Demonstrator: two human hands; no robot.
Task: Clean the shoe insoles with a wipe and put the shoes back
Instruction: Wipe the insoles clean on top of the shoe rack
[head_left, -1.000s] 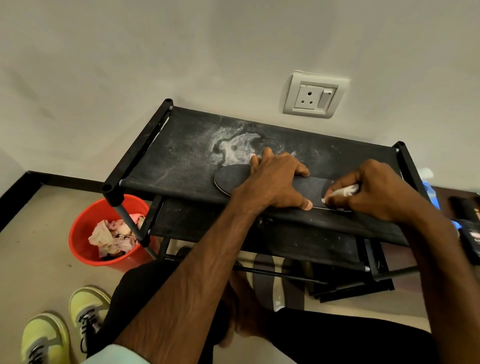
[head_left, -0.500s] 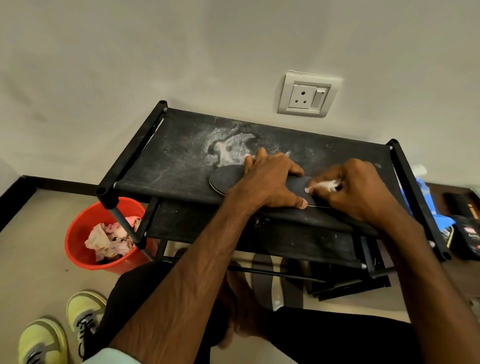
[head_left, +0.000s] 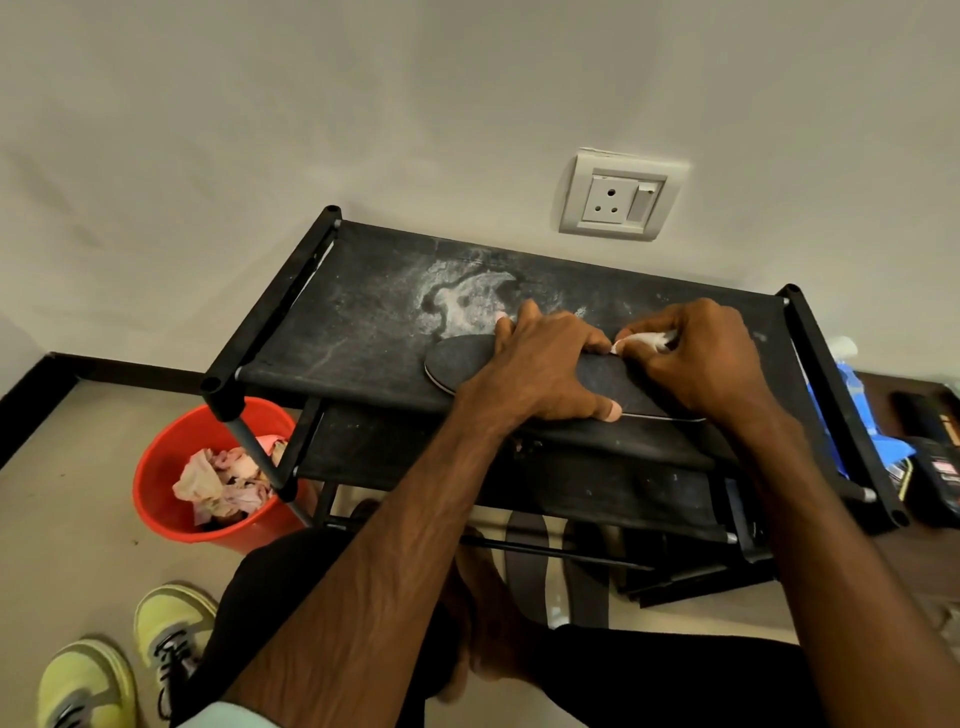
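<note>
A dark insole (head_left: 461, 358) lies flat on the top shelf of a black shoe rack (head_left: 363, 332). My left hand (head_left: 545, 364) presses down across its middle, fingers spread and thumb at the near edge. My right hand (head_left: 696, 358) grips a crumpled white wipe (head_left: 644, 340) and holds it against the insole just right of the left hand. The insole's right end is hidden under my right hand. A pair of yellow-green sneakers (head_left: 130, 660) stands on the floor at the lower left.
A red bucket (head_left: 161, 467) with crumpled used wipes sits on the floor left of the rack. A wall socket (head_left: 618, 200) is above the rack. A blue bottle (head_left: 852, 410) and dark boxes lie to the right. Two more insoles (head_left: 527, 561) lie under the rack.
My right hand has slid the wipe leftward and farther along the insole, up close to the left hand. The left hand stays pressed on the insole.
</note>
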